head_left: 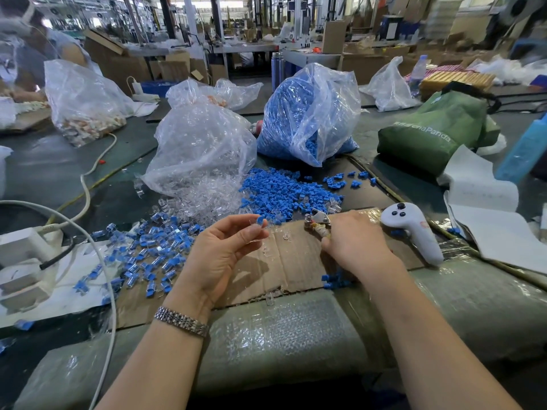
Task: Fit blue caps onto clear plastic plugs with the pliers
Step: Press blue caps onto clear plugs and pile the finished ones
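Head view: blue cap and clear plug pinched at left hand fingertips, raised for pressing; pliers gripped by right hand.

A factory floor — cardboard cartons and steel columns stand behind the bag of blue caps. Workbenches stretch beyond it.

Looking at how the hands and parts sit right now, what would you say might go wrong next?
The left hand pinches a clear plug with a blue cap only at the fingertips, so it may slip or be dropped before pressing. The right hand holds the pliers low on the cardboard, where loose clear plugs lie and could get caught or knocked off.
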`<state>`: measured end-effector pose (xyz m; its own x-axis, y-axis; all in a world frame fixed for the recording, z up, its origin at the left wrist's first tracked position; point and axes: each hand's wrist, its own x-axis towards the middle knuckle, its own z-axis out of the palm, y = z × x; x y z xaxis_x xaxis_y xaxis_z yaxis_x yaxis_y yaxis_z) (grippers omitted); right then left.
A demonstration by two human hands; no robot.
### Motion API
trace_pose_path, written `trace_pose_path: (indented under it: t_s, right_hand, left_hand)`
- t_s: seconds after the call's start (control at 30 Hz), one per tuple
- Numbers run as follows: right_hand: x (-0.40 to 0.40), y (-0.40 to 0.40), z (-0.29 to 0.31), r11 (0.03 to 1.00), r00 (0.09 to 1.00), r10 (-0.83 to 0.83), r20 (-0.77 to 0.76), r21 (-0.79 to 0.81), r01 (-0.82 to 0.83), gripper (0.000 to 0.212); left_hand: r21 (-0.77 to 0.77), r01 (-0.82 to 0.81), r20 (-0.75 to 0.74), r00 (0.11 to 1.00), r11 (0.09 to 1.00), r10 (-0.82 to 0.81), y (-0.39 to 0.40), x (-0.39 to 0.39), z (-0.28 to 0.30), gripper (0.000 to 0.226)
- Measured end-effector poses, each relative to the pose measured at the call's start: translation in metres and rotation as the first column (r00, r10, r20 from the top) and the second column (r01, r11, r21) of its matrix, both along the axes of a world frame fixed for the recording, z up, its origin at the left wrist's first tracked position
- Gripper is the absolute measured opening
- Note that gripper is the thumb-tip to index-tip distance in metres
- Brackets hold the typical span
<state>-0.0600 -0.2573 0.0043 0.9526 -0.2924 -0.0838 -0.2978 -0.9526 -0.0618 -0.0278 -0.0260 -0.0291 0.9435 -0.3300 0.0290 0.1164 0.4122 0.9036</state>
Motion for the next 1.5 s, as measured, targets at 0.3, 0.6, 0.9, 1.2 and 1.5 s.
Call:
trace_pose_path:
  t_s: [0.3,0.6,0.9,1.2,1.5]
  right_hand:
    - [-0.001,-0.002,0.031,0.855,0.996,0.001,0.093,0.516,-0.049,0.028]
    - [-0.028,0.041,0.054,0.557,0.944,0.321,-0.071,0.821,-0.128,0.031]
    - [-0.028,0.049,0.047,0.538,0.929,0.369,-0.028,0.822,-0.189,0.022]
    - [-0.029,0.059,0.034,0.558,0.958,0.287,0.03,0.808,-0.192,0.035]
    - [-0.021,0.049,0.044,0.662,0.957,0.291,0.009,0.72,-0.208,0.034]
  left_hand:
    - [-0.037,-0.035,-0.064,0.997,0.999,0.033,0.001,0.002,0.001,0.021]
    - [-0.133,-0.07,-0.051,0.997,0.989,0.063,0.002,0.001,0.006,0.019]
    - [-0.077,-0.078,-0.007,0.997,0.994,0.078,0.001,0.0,0.003,0.029]
    - [0.008,-0.133,0.082,0.988,0.991,0.132,0.001,-0.001,0.003,0.058]
    - [0.151,-0.324,0.172,0.939,0.934,0.298,0.005,-0.003,0.002,0.018]
